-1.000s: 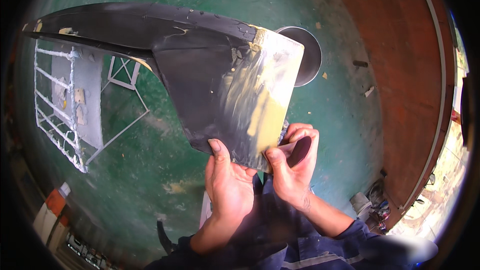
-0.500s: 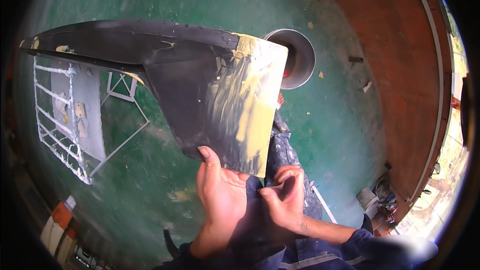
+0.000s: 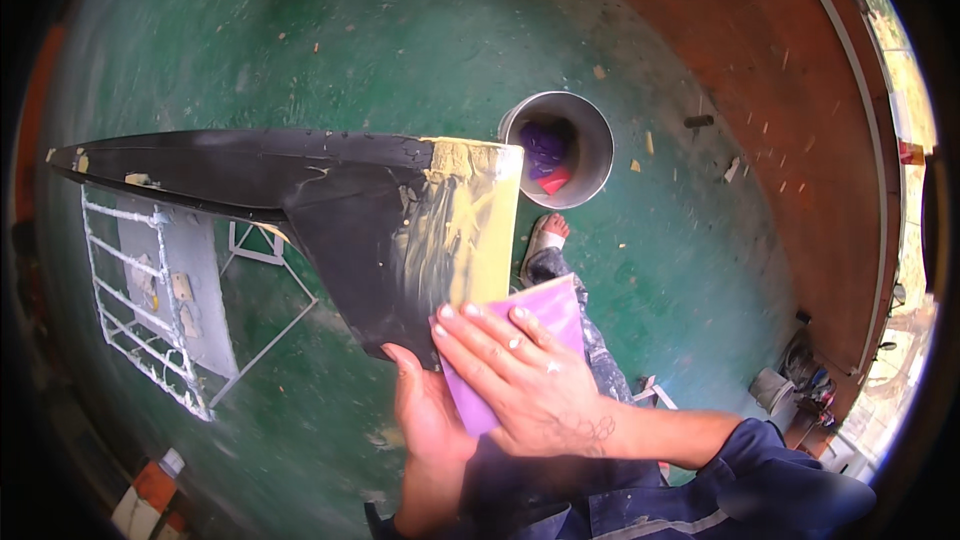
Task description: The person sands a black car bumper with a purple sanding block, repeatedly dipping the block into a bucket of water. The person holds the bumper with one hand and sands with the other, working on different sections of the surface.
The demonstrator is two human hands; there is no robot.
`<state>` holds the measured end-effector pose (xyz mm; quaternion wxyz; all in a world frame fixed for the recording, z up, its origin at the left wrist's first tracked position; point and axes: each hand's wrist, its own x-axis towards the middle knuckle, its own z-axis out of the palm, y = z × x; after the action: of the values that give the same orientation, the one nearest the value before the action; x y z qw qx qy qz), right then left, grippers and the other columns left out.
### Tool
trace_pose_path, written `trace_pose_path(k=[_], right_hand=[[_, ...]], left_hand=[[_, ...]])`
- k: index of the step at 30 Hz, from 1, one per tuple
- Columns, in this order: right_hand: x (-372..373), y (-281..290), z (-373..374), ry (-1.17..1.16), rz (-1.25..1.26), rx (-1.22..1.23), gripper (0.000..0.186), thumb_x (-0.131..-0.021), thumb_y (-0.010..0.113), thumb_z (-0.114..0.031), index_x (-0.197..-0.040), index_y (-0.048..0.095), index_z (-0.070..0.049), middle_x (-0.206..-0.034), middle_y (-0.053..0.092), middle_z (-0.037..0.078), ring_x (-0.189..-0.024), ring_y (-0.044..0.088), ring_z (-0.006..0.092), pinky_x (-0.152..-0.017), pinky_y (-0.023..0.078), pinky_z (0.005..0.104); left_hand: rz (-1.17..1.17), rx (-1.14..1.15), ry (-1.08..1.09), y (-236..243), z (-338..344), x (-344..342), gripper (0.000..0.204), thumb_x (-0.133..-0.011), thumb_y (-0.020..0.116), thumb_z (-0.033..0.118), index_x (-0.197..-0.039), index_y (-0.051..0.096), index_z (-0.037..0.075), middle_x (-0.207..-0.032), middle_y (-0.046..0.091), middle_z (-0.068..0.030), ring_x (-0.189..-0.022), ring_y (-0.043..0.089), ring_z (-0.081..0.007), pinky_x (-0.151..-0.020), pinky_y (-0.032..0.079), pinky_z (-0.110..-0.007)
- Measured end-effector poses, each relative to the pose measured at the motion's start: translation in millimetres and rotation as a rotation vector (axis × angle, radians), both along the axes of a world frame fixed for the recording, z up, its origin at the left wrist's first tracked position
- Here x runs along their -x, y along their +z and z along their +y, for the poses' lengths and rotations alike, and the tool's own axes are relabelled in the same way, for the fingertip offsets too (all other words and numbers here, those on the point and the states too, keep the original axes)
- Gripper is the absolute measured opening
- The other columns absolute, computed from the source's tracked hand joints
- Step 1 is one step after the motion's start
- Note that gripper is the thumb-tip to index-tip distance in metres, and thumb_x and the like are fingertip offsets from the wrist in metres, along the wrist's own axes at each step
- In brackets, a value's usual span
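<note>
A long black panel (image 3: pixel 345 210), like a vehicle body part, spans the left and middle of the head view, with yellow filler (image 3: pixel 484 230) smeared over its wide right end. My left hand (image 3: pixel 430 420) grips the lower edge of that end, thumb on the near corner, fingers hidden behind. My right hand (image 3: pixel 530 380) lies over a purple sheet (image 3: pixel 560 312) that looks like sandpaper. Its fingers are flat and close together, pressing the sheet onto the panel's lower right corner. My right hand covers part of the filler there.
Beyond the panel's right end stands a grey bucket (image 3: pixel 600 155) with purple and red scraps inside. A white-crusted metal rack (image 3: pixel 175 310) is at the left on the green floor (image 3: pixel 400 60). My foot (image 3: pixel 548 240) shows below the bucket. Rust-brown sheeting (image 3: pixel 800 140) runs along the right.
My right hand has gone from curled below the panel to flat on its corner, the purple sheet now in sight. The panel sits lower in view, and more of the bucket shows.
</note>
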<state>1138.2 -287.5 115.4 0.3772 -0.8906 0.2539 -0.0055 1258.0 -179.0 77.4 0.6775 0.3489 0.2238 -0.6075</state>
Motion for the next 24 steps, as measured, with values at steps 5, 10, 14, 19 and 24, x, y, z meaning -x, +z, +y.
trace_pose_path(k=[5, 10, 14, 19, 24], right_hand=[[-41.2, -31.7, -63.3, -0.220, 0.064, 0.192, 0.085, -0.099, 0.064, -0.045, -0.164, 0.037, 0.003, -0.169, 0.040, 0.022, -0.159, 0.036, 0.0368, -0.129, 0.028, 0.0538], [-15.7, 6.3, 10.6, -0.080, 0.086, 0.002, 0.084, -0.097, 0.067, -0.043, -0.163, 0.040, 0.001, -0.171, 0.040, 0.018, -0.160, 0.037, 0.0344, -0.129, 0.028, 0.0521], [-33.4, -17.8, -41.5, -0.131, -0.005, 0.094, 0.078, -0.101, 0.063, -0.042, -0.161, 0.042, 0.003, -0.167, 0.043, 0.021, -0.157, 0.039, 0.0376, -0.129, 0.030, 0.0523], [-48.4, -15.7, -32.3, -0.259, 0.063, 0.092, 0.082, -0.100, 0.064, -0.043, -0.162, 0.039, 0.005, -0.168, 0.040, 0.024, -0.157, 0.038, 0.0397, -0.130, 0.028, 0.0525], [-17.4, -1.1, -23.6, -0.111, 0.081, 0.072, 0.078, -0.101, 0.062, -0.043, -0.163, 0.041, 0.000, -0.169, 0.042, 0.019, -0.157, 0.038, 0.0358, -0.130, 0.027, 0.0514]], left_hand=[[-0.075, 0.092, 0.098, -4.8, -2.4, 2.2, 0.075, -0.114, 0.030, 0.063, -0.159, 0.044, 0.005, -0.155, 0.060, -0.0109, -0.131, 0.067, -0.0248, -0.109, 0.056, -0.040], [-0.120, -0.210, 0.025, -6.3, 2.2, 3.5, 0.077, -0.113, 0.030, 0.064, -0.153, 0.053, 0.002, -0.141, 0.070, -0.0082, -0.123, 0.071, -0.0207, -0.106, 0.056, -0.036], [-0.054, -0.216, 0.063, -2.4, -4.9, 4.3, 0.075, -0.114, 0.031, 0.064, -0.153, 0.054, 0.004, -0.135, 0.074, -0.0068, -0.112, 0.075, -0.0206, -0.101, 0.059, -0.033], [-0.083, -0.078, 0.071, -9.2, 9.5, 0.1, 0.071, -0.114, 0.030, 0.062, -0.154, 0.052, 0.007, -0.140, 0.071, -0.0100, -0.123, 0.071, -0.0221, -0.105, 0.058, -0.042], [-0.075, -0.140, 0.029, -15.7, 16.8, 8.1, 0.070, -0.115, 0.031, 0.060, -0.161, 0.042, 0.008, -0.155, 0.058, -0.0120, -0.133, 0.066, -0.0247, -0.110, 0.056, -0.043]])
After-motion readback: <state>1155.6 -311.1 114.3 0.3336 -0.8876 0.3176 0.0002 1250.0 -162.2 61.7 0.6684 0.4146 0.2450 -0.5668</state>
